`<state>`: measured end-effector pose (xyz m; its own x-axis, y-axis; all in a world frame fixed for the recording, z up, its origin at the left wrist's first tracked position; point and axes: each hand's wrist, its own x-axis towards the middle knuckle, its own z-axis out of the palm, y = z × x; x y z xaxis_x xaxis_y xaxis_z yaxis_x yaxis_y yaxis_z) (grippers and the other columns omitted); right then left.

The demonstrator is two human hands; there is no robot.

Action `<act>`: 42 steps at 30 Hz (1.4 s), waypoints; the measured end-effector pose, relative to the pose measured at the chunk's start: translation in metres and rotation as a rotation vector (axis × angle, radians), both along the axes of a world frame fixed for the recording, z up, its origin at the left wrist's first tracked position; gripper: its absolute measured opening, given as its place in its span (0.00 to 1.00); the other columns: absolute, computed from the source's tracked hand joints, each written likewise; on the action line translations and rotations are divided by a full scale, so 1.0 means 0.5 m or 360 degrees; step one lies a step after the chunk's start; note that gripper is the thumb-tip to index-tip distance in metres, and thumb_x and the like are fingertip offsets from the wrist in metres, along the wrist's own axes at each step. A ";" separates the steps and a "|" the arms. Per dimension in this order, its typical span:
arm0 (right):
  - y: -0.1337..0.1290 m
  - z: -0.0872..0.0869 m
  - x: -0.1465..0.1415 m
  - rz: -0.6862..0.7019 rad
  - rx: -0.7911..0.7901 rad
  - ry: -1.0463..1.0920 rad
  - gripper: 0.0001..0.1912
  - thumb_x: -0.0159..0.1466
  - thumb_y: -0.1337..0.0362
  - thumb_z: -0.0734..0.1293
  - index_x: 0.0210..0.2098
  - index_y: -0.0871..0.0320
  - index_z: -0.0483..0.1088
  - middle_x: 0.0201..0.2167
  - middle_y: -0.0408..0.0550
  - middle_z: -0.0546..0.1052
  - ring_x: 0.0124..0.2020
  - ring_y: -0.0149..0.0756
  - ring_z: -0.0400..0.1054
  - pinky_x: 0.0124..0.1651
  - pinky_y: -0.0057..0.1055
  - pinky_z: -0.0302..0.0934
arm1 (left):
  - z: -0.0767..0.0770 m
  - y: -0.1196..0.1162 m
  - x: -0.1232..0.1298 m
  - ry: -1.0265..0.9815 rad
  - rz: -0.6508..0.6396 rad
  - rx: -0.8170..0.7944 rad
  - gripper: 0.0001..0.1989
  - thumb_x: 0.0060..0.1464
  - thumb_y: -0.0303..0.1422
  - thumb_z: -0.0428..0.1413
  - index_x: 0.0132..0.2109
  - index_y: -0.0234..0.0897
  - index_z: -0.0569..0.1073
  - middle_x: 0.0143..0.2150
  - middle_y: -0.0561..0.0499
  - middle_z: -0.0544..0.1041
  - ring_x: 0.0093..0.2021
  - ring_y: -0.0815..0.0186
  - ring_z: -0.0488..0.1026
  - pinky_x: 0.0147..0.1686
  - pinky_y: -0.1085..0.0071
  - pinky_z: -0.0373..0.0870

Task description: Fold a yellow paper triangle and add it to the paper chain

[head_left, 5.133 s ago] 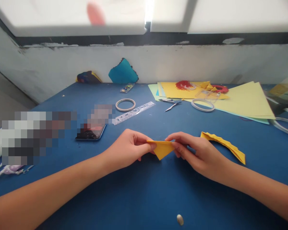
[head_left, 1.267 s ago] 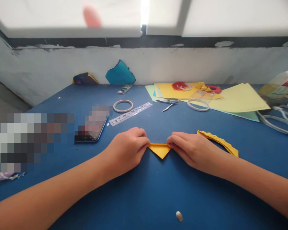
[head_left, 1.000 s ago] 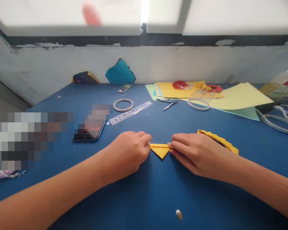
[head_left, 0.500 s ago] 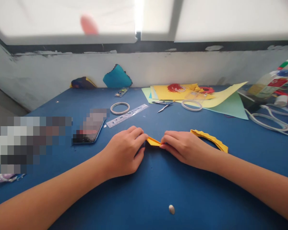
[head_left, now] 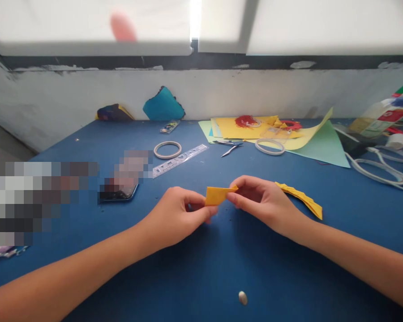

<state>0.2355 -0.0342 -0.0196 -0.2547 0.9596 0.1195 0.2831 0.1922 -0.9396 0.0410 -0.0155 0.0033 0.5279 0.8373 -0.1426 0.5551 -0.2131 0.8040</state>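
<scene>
Both hands pinch a folded yellow paper (head_left: 216, 195) just above the blue tabletop (head_left: 201, 268). The left hand (head_left: 174, 217) grips its left end between thumb and fingers; the right hand (head_left: 260, 201) nips its right end. A stack of folded yellow pieces (head_left: 304, 201) lies just behind the right hand.

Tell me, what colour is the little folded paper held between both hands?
Orange-yellow; the folded paper shows clearly in the head view.
</scene>
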 end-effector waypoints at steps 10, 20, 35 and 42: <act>-0.022 0.003 -0.025 0.0023 -0.0237 0.0349 0.07 0.55 0.61 0.69 0.32 0.56 0.74 0.29 0.41 0.76 0.32 0.30 0.69 0.36 0.24 0.63 | 0.000 -0.023 0.020 -0.0444 0.0064 -0.0603 0.15 0.53 0.39 0.52 0.37 0.31 0.75 0.33 0.44 0.79 0.32 0.63 0.77 0.20 0.79 0.62; -0.025 -0.010 -0.035 -0.0261 0.0704 -0.0309 0.07 0.61 0.68 0.61 0.31 0.58 0.71 0.27 0.45 0.75 0.28 0.30 0.68 0.30 0.25 0.64 | -0.006 -0.022 0.024 -0.0743 0.0094 -0.0935 0.11 0.51 0.33 0.56 0.40 0.30 0.75 0.37 0.42 0.79 0.36 0.62 0.77 0.24 0.78 0.67; -0.023 -0.013 -0.002 0.0136 0.1666 -0.0960 0.22 0.62 0.74 0.58 0.56 0.63 0.56 0.42 0.55 0.75 0.41 0.38 0.71 0.40 0.34 0.67 | -0.008 -0.023 0.015 -0.0875 -0.0019 -0.1073 0.14 0.54 0.39 0.53 0.36 0.30 0.75 0.35 0.42 0.78 0.35 0.62 0.76 0.28 0.75 0.68; -0.019 -0.003 0.005 0.0309 0.1777 -0.1285 0.19 0.63 0.74 0.56 0.53 0.71 0.60 0.48 0.60 0.72 0.45 0.44 0.68 0.40 0.38 0.67 | -0.006 -0.018 0.003 -0.0946 -0.0078 -0.1247 0.10 0.48 0.28 0.51 0.35 0.29 0.76 0.34 0.42 0.78 0.34 0.61 0.76 0.30 0.73 0.68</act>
<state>0.2380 -0.0435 -0.0211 -0.7363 0.3968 0.5481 0.5504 0.8224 0.1440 0.0427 -0.0243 0.0004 0.7250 0.5943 -0.3480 0.0197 0.4872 0.8730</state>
